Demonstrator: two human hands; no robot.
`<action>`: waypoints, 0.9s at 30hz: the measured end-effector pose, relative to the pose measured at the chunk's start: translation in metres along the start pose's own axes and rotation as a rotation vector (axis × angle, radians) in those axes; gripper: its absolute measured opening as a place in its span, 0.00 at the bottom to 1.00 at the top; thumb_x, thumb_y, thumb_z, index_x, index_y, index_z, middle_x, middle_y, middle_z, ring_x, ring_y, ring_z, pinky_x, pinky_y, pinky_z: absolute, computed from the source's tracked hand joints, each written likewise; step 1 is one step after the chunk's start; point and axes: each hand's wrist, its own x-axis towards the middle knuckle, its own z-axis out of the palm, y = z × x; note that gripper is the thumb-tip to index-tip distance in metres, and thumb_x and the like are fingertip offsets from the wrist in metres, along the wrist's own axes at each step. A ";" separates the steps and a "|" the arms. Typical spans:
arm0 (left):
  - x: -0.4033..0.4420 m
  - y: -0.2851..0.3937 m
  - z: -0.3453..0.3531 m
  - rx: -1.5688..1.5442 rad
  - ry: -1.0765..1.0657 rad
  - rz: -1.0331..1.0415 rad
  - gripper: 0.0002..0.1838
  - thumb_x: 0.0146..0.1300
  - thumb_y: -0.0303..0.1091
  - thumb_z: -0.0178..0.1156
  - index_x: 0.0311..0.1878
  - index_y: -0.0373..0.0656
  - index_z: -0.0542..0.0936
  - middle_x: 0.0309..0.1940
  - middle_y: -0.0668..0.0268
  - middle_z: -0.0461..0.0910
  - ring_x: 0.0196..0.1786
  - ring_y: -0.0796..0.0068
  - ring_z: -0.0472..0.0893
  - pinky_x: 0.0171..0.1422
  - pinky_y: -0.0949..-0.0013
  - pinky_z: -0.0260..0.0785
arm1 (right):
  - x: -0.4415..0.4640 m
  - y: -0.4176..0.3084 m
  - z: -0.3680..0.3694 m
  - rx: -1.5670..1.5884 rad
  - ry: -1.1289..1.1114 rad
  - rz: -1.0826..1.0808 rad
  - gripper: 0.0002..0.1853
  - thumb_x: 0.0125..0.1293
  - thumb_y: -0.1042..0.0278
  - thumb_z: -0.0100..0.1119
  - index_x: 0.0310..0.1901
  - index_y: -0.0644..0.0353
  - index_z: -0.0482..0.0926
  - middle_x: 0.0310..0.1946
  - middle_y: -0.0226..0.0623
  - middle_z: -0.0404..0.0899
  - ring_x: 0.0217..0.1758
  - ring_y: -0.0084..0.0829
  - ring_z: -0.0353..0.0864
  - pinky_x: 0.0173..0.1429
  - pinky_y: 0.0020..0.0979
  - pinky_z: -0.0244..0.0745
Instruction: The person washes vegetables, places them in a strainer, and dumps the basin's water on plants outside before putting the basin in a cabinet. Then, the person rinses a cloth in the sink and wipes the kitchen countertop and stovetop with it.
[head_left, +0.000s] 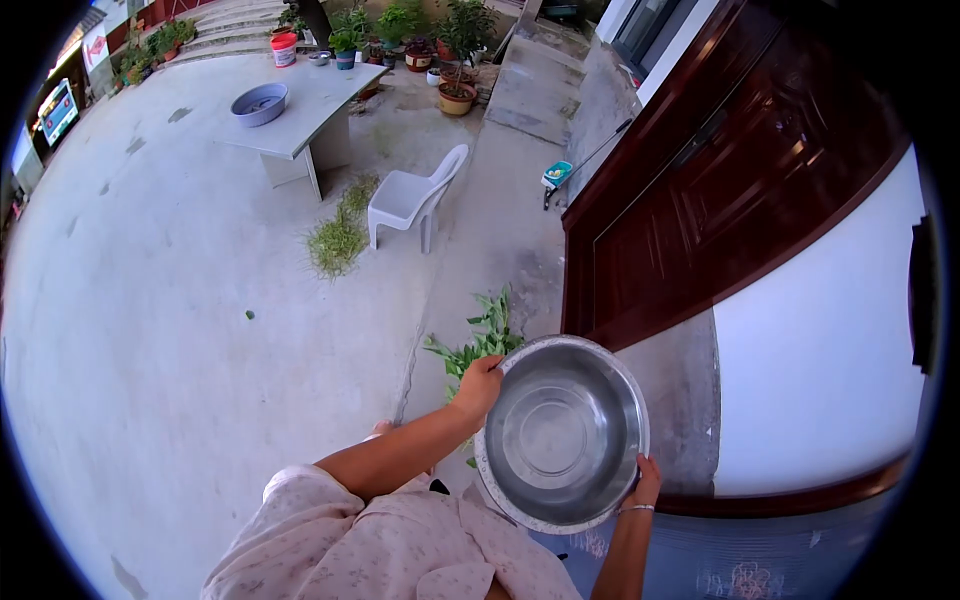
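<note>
A wide stainless steel basin (556,430) is held in front of my body, tilted so that its inside faces me; nothing lies in it. My left hand (478,385) grips its rim at the upper left. On the lower right of the rim, my right hand (645,482) is closed, with a bracelet at the wrist. Fingers behind the rim are partly hidden. Leafy green stems (485,335) show on the ground just beyond the basin, which covers part of them.
A white plastic chair (405,197) stands ahead, beside a heap of green cuttings (343,232). Farther off, a table (315,100) bears a purple-grey basin (259,104) and a red bucket (284,48). To the right are a dark red door (720,170) and a white wall (820,370).
</note>
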 end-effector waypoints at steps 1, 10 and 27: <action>0.015 0.011 -0.002 -0.013 -0.005 -0.009 0.16 0.62 0.25 0.46 0.51 0.33 0.76 0.42 0.61 0.78 0.47 0.71 0.74 0.53 0.70 0.65 | 0.010 -0.003 0.016 0.020 -0.011 0.003 0.10 0.62 0.73 0.53 0.44 0.65 0.75 0.38 0.39 0.78 0.41 0.34 0.78 0.46 0.34 0.76; 0.166 0.118 -0.022 -0.178 -0.073 0.039 0.17 0.62 0.24 0.44 0.51 0.32 0.76 0.40 0.59 0.79 0.43 0.69 0.77 0.48 0.68 0.69 | 0.140 -0.034 0.169 -0.023 -0.063 -0.086 0.16 0.60 0.71 0.55 0.50 0.66 0.73 0.42 0.41 0.77 0.44 0.36 0.78 0.50 0.37 0.74; 0.412 0.309 -0.049 -0.270 0.059 0.078 0.20 0.60 0.25 0.49 0.57 0.36 0.72 0.41 0.60 0.77 0.44 0.69 0.76 0.46 0.66 0.71 | 0.360 -0.112 0.461 -0.092 -0.332 -0.031 0.18 0.62 0.73 0.54 0.54 0.68 0.73 0.45 0.42 0.79 0.47 0.35 0.79 0.53 0.35 0.74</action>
